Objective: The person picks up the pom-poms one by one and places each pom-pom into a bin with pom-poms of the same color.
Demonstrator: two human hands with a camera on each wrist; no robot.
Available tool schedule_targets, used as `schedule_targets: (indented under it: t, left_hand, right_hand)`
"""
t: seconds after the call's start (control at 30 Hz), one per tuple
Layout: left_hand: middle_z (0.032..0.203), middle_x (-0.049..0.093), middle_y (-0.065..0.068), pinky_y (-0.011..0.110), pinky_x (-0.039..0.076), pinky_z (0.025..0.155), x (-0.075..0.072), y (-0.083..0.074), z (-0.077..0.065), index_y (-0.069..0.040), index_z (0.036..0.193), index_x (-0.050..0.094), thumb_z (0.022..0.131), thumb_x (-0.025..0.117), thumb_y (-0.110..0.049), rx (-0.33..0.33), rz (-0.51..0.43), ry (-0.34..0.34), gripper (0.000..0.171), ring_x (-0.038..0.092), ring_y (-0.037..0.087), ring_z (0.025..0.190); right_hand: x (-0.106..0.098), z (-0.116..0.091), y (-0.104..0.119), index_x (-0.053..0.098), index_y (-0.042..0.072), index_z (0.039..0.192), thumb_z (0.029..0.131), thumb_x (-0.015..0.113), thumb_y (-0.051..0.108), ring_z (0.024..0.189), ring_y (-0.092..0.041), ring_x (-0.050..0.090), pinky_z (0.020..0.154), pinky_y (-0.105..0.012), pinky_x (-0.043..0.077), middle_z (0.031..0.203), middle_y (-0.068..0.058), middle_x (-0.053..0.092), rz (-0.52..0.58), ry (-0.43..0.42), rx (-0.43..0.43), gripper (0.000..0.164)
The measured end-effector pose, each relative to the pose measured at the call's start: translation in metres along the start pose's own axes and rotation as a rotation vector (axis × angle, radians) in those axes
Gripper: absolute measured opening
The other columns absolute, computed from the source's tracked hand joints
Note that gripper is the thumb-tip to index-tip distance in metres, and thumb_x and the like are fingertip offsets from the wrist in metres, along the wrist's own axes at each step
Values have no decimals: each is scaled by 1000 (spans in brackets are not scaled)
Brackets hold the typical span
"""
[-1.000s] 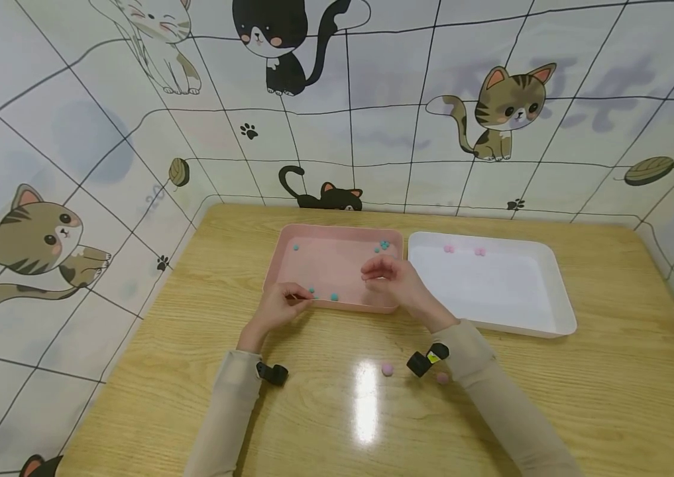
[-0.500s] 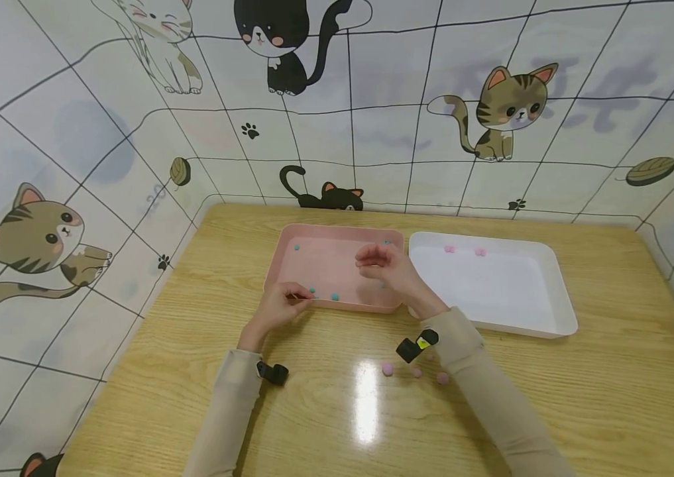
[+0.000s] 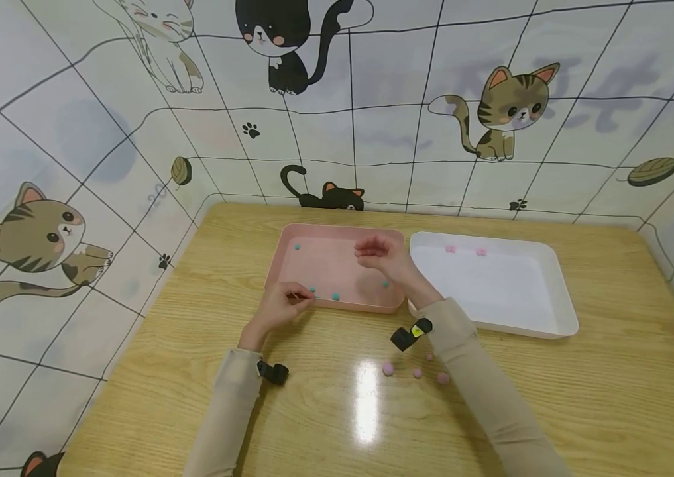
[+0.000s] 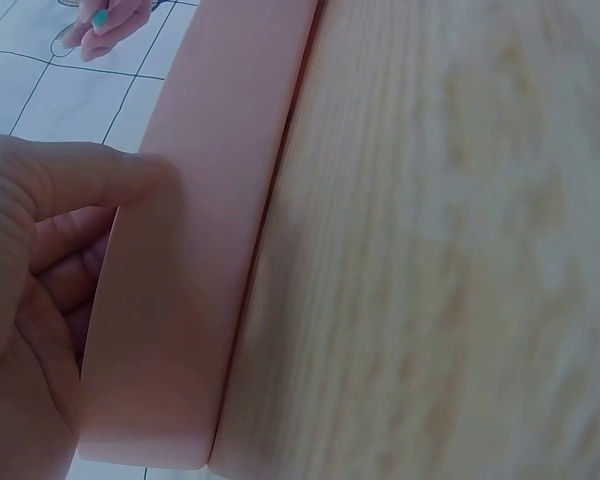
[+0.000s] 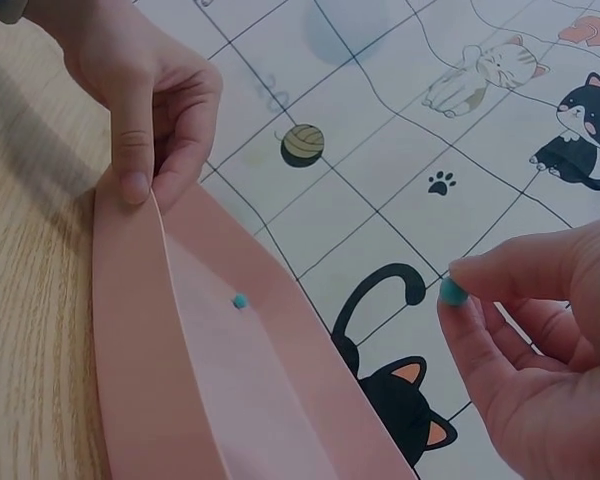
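My left hand [image 3: 280,306] pinches the near-left rim of the pink tray [image 3: 331,265], thumb outside the wall in the left wrist view. Above the tray's right half is my right hand [image 3: 393,262]; it pinches a small teal ball [image 5: 453,291] between thumb and fingertips, clear of the tray floor. In the tray lie a teal ball [image 3: 297,247] at back left, another teal ball [image 3: 335,297] by the near wall, a smaller teal ball [image 3: 313,289] near my left fingers and a teal ball [image 3: 386,284] at right. The back right corner is hidden by my right hand.
A white tray [image 3: 492,291] stands close on the right, with two pink clustered pieces [image 3: 481,252] near its back wall. Several loose pink balls [image 3: 388,369] lie on the wooden table [image 3: 313,411] before the trays. A cat-patterned wall covering [image 3: 390,146] rises behind.
My right hand has lifted and shifted slightly left, covering the teal cluster at the tray's back right. More pink balls show beneath its wrist. My left hand stays on the rim.
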State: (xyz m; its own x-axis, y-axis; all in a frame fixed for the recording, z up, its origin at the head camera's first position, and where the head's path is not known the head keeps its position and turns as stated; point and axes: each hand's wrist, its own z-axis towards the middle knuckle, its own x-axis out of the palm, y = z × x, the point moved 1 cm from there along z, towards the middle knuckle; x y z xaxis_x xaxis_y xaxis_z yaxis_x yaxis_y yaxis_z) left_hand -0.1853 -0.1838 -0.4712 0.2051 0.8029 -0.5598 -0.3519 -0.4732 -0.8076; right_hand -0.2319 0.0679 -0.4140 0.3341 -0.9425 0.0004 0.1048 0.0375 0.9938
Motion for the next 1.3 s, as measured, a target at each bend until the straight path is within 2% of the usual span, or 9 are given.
schedule_targets:
  t: [0.3, 0.7, 0.9, 1.13, 1.3]
  left_hand:
    - [84, 69, 9, 27, 55, 68, 0, 0, 0, -2, 83, 73, 83, 68, 1, 13, 4, -6, 6, 63, 19, 76]
    - [85, 68, 10, 27, 55, 68, -1, 0, 0, -2, 83, 73, 83, 68, 1, -2, -8, 1, 6, 63, 20, 77]
    - [84, 69, 9, 27, 55, 68, 0, 0, 0, -2, 83, 73, 83, 68, 1, 0, -7, 1, 6, 64, 19, 76]
    - [84, 69, 10, 28, 55, 68, -1, -1, 0, -1, 84, 73, 83, 67, 1, 11, -5, -2, 6, 64, 21, 77]
    - [84, 68, 9, 28, 55, 68, -1, -1, 0, -2, 83, 73, 83, 67, 2, 11, -5, -2, 7, 64, 20, 76]
  right_hand:
    - [-2, 10, -2, 57, -19, 104, 80, 62, -18, 81, -11, 64, 75, -23, 54, 105, -34, 58, -4, -32, -30, 25]
    - [0, 16, -1, 59, -9, 111, 83, 64, -10, 89, -12, 62, 81, -24, 52, 110, -24, 60, -30, -86, 83, 28]
    - [-1, 19, -4, 58, -9, 112, 82, 64, -10, 86, -8, 62, 81, -23, 52, 110, -22, 60, -11, -115, 108, 30]
    - [-3, 21, -5, 56, -11, 113, 83, 63, -10, 85, -6, 62, 81, -22, 52, 115, -29, 57, 11, -112, 87, 31]
    - [-5, 18, -4, 57, -11, 111, 82, 66, -7, 83, -6, 62, 80, -20, 51, 109, -24, 60, -23, -128, 59, 31]
